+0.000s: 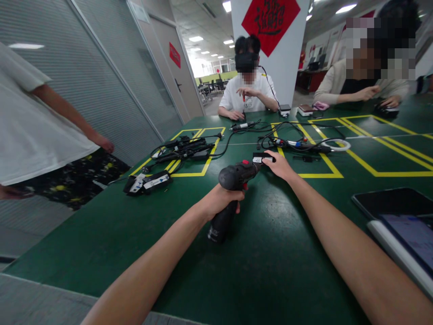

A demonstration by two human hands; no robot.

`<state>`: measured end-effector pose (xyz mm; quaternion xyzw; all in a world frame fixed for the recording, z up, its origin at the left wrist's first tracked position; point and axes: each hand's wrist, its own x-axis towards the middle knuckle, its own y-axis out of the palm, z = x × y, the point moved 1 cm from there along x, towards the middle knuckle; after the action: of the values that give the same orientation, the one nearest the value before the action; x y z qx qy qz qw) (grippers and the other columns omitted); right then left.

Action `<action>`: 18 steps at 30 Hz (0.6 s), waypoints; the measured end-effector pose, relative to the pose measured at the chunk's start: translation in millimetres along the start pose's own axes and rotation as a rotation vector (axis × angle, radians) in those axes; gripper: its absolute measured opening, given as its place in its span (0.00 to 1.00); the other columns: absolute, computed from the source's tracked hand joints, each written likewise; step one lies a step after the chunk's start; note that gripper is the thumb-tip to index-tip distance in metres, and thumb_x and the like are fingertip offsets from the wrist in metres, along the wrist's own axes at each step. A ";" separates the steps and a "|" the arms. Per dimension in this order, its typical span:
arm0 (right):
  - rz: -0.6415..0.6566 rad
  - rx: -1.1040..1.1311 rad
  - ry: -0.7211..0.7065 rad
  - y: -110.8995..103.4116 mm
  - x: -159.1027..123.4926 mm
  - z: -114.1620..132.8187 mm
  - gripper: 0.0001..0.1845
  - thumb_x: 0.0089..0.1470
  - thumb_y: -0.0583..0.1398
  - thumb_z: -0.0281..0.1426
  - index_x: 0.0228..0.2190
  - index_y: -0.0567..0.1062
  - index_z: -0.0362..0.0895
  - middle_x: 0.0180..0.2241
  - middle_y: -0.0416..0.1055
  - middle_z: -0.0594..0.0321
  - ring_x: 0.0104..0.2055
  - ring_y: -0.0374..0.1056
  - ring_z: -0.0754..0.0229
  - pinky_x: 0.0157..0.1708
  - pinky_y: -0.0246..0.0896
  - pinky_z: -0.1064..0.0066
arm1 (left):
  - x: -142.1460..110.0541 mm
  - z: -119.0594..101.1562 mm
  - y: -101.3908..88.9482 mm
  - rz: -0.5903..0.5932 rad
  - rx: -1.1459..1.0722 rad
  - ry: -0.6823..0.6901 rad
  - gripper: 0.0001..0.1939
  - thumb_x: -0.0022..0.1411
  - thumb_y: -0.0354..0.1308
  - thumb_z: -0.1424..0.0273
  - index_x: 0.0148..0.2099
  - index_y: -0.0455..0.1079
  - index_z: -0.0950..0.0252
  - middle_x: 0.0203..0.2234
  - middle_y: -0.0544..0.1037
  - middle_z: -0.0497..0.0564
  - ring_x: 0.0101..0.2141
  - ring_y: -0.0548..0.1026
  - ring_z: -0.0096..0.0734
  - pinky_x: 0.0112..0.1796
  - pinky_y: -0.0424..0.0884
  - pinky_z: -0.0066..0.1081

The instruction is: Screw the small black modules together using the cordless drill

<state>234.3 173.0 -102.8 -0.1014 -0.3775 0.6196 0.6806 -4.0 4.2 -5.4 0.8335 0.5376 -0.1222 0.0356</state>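
Note:
My left hand (225, 201) is wrapped round the grip of a black cordless drill (237, 176) with a red switch on top. The drill's nose points forward and right, toward a small black box with a white label (259, 157). My right hand (278, 164) pinches that box at its right side, just above or on the green table (270, 253). Whether the drill's bit touches the box is too small to tell.
To the left lie bundled black cables and adapters (189, 149) and a black-and-white device (149, 181). More cables with a white ring (338, 145) lie ahead right. Phones or tablets (399, 202) rest at the right edge. Two people sit opposite; another stands left.

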 end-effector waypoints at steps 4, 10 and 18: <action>0.002 0.004 0.003 0.2 -0.1 -0.3 0.27 0.54 0.59 0.40 0.55 0.72 0.46 0.50 0.71 0.53 0.51 0.69 0.50 0.52 0.62 0.60 | -1.0 -1.6 0.5 0.010 -0.001 -0.004 0.17 0.49 0.58 0.75 0.44 0.66 0.67 0.31 0.70 0.48 0.19 0.70 0.22 0.22 0.66 0.27; 0.000 0.009 -0.012 -0.6 -0.3 0.9 0.27 0.54 0.59 0.40 0.54 0.72 0.45 0.51 0.71 0.53 0.51 0.69 0.50 0.52 0.62 0.59 | -2.3 -3.6 1.5 0.000 0.016 -0.003 0.17 0.49 0.59 0.74 0.44 0.66 0.67 0.31 0.71 0.48 0.19 0.70 0.22 0.22 0.66 0.27; 0.005 0.007 0.001 -1.3 -0.5 1.6 0.27 0.54 0.59 0.39 0.54 0.72 0.46 0.51 0.71 0.53 0.51 0.69 0.50 0.52 0.62 0.60 | -1.1 -2.6 1.4 -0.007 0.006 -0.007 0.17 0.49 0.59 0.75 0.43 0.66 0.67 0.32 0.71 0.48 0.19 0.71 0.22 0.22 0.66 0.27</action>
<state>234.3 171.8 -101.0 -0.1005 -0.3747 0.6224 0.6798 -2.7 3.2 -2.7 0.8313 0.5401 -0.1268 0.0346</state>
